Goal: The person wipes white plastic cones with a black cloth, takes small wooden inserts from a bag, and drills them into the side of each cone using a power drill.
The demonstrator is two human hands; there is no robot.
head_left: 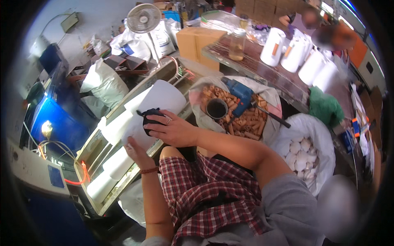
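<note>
My left hand (138,152) grips the lower edge of a white cylindrical body (137,130), thumb up along its side. A black cloth (150,116) is bunched under my right hand (175,129), which presses it against that white surface; the fingers bend over the cloth, and a ring shows on one. Just behind, another white cylinder (165,97) lies on its side in a long wooden trough (100,208). More white cylinders (102,186) lie along the trough to the left of my hands.
A sack (200,108) of short brown wooden pieces (246,123) holds a blue power drill (240,95) and a dark cup (216,108). White round pieces (301,156) fill a bag at right. White jugs (272,47) and a glass jar (237,44) stand on a table (250,63); a person (305,22) is beyond.
</note>
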